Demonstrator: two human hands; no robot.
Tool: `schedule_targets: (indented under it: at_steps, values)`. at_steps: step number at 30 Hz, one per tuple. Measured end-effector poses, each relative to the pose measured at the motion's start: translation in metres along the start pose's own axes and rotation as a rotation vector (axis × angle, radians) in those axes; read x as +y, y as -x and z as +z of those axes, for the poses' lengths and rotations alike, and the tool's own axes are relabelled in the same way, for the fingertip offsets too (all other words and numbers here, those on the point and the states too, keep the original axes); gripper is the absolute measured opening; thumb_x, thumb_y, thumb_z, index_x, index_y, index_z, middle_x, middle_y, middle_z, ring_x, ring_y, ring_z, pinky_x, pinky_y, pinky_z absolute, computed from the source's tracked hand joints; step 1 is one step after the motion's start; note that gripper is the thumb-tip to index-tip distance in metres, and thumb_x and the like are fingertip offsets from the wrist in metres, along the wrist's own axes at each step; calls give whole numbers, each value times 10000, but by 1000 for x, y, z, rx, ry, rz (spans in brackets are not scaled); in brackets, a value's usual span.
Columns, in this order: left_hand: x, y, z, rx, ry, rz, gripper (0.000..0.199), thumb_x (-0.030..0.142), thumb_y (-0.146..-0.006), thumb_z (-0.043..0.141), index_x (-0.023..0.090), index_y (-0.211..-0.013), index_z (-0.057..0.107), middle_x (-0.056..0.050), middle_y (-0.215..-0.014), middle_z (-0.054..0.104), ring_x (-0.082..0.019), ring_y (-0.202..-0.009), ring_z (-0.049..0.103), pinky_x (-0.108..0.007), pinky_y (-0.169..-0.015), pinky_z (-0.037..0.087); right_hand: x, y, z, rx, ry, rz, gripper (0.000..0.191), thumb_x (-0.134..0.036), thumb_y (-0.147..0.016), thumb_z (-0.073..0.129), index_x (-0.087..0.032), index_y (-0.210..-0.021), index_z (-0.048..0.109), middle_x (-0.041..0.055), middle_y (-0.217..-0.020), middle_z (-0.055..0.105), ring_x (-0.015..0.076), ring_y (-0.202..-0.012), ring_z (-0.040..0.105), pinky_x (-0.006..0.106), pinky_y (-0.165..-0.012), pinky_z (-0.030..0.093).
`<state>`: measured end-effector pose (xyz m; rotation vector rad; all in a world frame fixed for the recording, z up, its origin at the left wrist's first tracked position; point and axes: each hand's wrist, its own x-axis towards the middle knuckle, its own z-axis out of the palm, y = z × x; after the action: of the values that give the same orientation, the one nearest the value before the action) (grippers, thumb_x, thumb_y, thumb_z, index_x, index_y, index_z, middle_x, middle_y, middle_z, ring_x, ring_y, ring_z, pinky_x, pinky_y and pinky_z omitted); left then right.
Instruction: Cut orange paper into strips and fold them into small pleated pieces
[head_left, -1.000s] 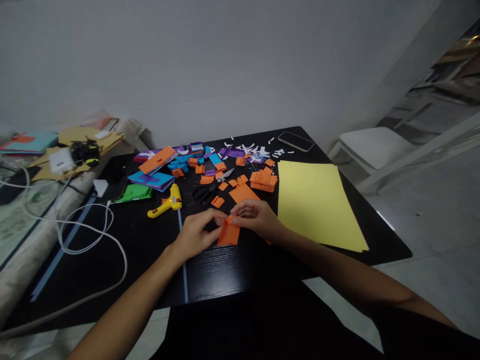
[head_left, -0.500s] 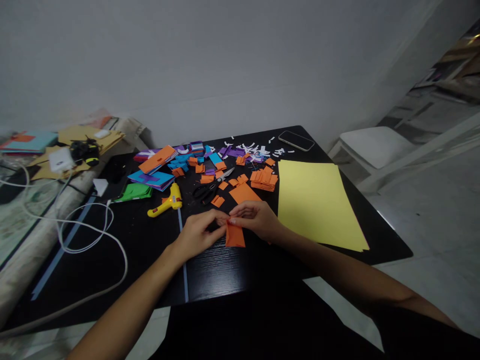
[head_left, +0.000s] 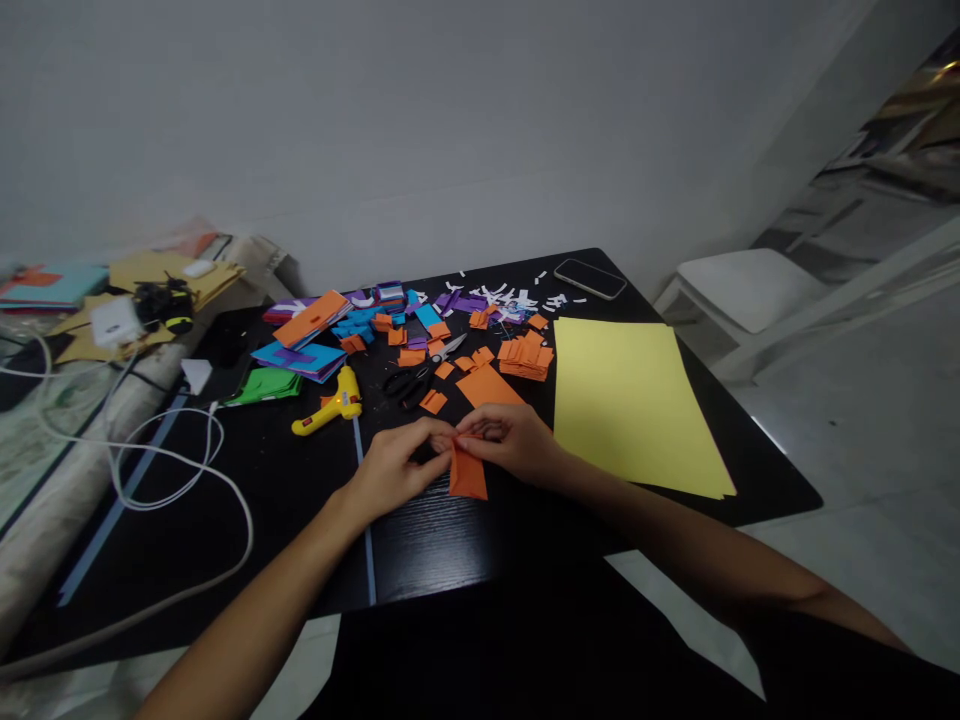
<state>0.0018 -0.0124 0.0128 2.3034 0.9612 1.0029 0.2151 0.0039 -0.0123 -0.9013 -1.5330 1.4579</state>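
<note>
Between my two hands is a small folded piece of orange paper (head_left: 469, 475), its lower end pointing toward me just over the black table. My left hand (head_left: 397, 465) pinches its upper left edge with thumb and fingers. From the other side my right hand (head_left: 517, 440) presses the upper end, its thumb on the paper. The fingertips partly hide the fold. Just beyond my right hand lies a flat orange paper sheet (head_left: 487, 385). Black-handled scissors (head_left: 424, 372) rest a little farther off, blades partly open, among orange paper scraps (head_left: 433, 401).
A yellow glue gun (head_left: 334, 402) lies left of my hands, near green folded paper (head_left: 266, 384). Large yellow sheets (head_left: 630, 400) cover the right side, with a phone (head_left: 590, 279) behind. A stack of orange pieces (head_left: 526, 356) stands mid-table. White cable (head_left: 232, 490) loops at left.
My hands hold the same orange paper in nearly the same pose, with only a slight shift at the fold. The whole view has moved a little.
</note>
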Motion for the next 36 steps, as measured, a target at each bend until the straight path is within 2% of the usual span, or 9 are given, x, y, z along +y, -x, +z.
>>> schedule_targets:
  at_steps: [8,16,27,36]
  values:
    - [2,-1,-1,-3,42,-49,155,164,-895,710,177,-1043,667,2,-847,755,-118,-734,729,-199,-718,593,3,0,2,10,-33,9,230,-378,-781,816,-205,-922,759,31,-862,780,170,-797,757,318,-798,634]
    - [2,-2,-2,-42,1,16,139,128,-914,674,172,-1037,720,-34,-930,779,-117,-762,727,-200,-748,588,4,0,1,8,-40,18,233,-332,-759,824,-204,-938,748,23,-837,764,158,-783,748,294,-780,629]
    - [4,-4,-3,-11,28,26,140,144,-899,703,170,-1035,726,-22,-864,770,-112,-718,715,-183,-723,579,6,-2,-2,-16,-82,36,303,-361,-748,835,-189,-976,736,27,-838,762,154,-770,749,296,-779,624]
    - [2,-2,-1,-72,12,-1,137,126,-912,671,170,-1031,723,-15,-856,760,-108,-731,715,-178,-718,574,3,2,-2,-37,90,-9,218,-294,-789,776,-196,-981,740,27,-847,755,152,-786,736,272,-738,614]
